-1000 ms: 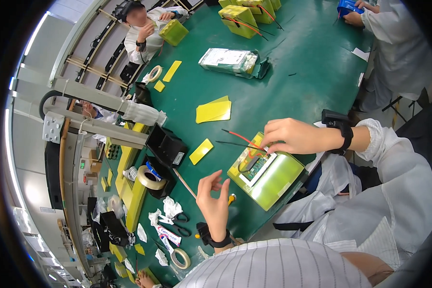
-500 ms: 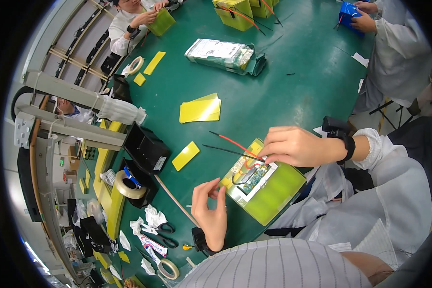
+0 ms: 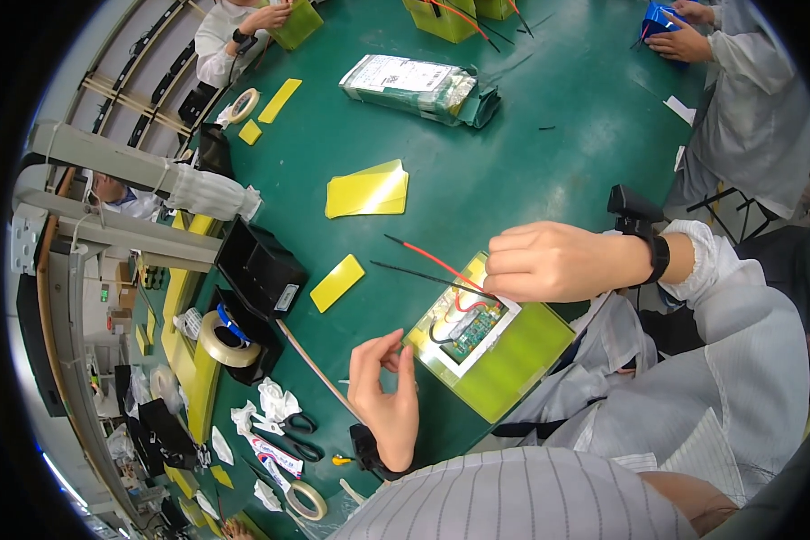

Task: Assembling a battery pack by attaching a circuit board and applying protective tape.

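A box-shaped battery pack [image 3: 522,360] in yellow-green wrap lies tilted in front of me. On it a white frame [image 3: 462,367] surrounds a green circuit board [image 3: 473,337]. A red wire [image 3: 432,258] and a black wire [image 3: 423,273] stick out over the pack's far left edge. My right hand [image 3: 549,263] is closed, its fingertips pinching the wires where they meet at the board's far end; the fingers partly hide the grip. Beside the pack's left corner my left hand [image 3: 385,391] is open and holds nothing, thumb apart from the fingers.
Yellow sheets [image 3: 367,191], a smaller yellow piece [image 3: 337,283] and a wrapped parcel [image 3: 414,85] lie beyond the pack. Black bins [image 3: 259,270], a tape roll [image 3: 229,340], scissors [image 3: 299,436] and a tube [image 3: 275,455] are at left. Co-workers handle a green pack [image 3: 295,25] and a blue pack [image 3: 664,31].
The view has shifted slightly, so the table things sit a little higher and farther left. My right hand stays at the wires, its fingers curled more. My left hand remains beside the pack.
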`<move>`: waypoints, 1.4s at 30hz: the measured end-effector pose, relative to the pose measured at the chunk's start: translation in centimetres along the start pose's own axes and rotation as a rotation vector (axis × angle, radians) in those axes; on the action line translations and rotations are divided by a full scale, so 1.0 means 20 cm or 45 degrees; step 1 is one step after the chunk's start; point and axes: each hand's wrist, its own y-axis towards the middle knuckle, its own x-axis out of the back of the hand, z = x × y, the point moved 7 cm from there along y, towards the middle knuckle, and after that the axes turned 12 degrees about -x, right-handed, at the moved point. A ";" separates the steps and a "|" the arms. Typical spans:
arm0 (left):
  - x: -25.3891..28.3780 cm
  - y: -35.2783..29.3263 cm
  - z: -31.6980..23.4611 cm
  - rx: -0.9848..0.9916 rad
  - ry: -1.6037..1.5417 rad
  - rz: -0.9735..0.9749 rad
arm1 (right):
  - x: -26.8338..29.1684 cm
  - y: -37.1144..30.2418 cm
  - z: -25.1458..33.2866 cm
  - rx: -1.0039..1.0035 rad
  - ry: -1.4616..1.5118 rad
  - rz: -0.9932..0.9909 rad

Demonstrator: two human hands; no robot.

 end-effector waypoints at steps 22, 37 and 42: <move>-0.01 -0.02 -0.27 -0.417 -0.028 0.040 | 0.12 0.18 0.14 -0.388 0.742 -0.135; 0.61 -0.28 0.15 0.207 0.166 -0.605 | 0.17 0.20 0.11 -0.545 0.883 -0.134; 0.55 -0.32 0.45 0.500 -0.051 -0.354 | 0.16 0.11 -0.04 -0.582 0.895 -0.175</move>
